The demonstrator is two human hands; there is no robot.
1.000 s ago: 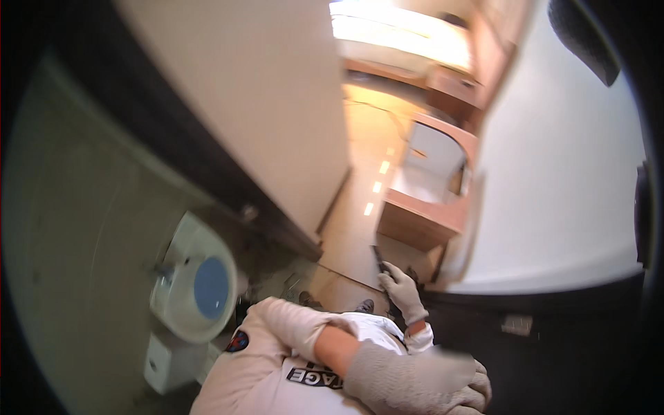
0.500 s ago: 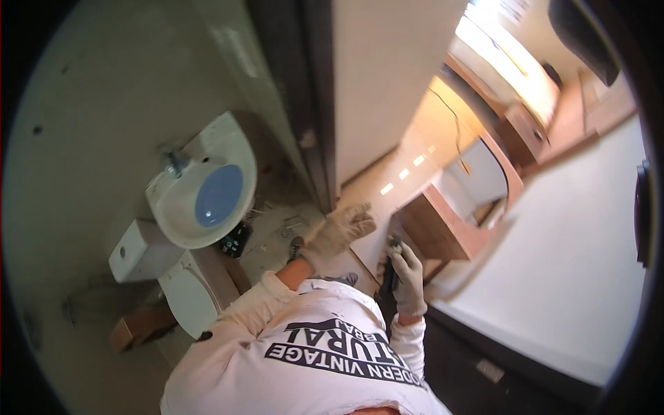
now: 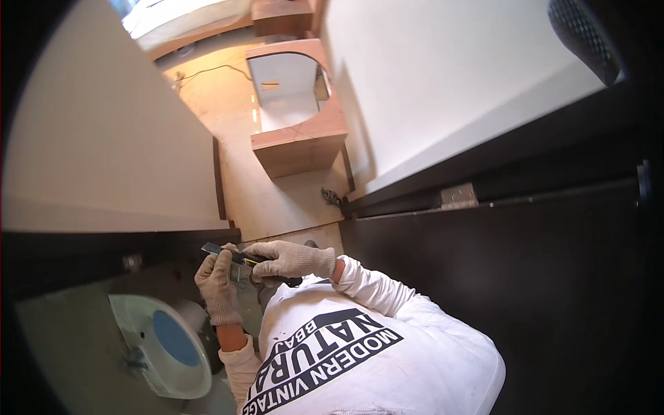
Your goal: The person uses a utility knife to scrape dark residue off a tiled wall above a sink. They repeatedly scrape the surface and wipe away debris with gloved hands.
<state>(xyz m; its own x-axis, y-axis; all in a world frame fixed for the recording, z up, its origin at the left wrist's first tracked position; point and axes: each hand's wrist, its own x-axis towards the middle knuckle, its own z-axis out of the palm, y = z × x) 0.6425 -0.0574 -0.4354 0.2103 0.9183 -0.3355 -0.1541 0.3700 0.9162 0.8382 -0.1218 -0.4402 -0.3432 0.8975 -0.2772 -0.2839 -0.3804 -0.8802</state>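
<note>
Both of my hands wear pale knitted gloves and meet at a dark hand tool (image 3: 243, 259) in front of my shirt. The tool has a flat greyish end and a small yellow mark; its exact kind does not show. My right hand (image 3: 294, 259) is wrapped round its body. My left hand (image 3: 218, 283) has its thumb and fingers pinched at the flat end, which sticks out beyond them to the left. The lower part of the tool is partly hidden by the right glove.
Ahead on the pale floor stands a wooden cabinet (image 3: 304, 149) with a large rounded opening. A white washbasin (image 3: 197, 373) is at lower left. A dark door with a metal hinge (image 3: 459, 196) fills the right side. Farther off, a thin cable (image 3: 214, 68) lies on the floor.
My view has swung round to the right, from the bathroom toward the doorway. My left hand, open and apart before, now grips the tool's flat end together with the right.
</note>
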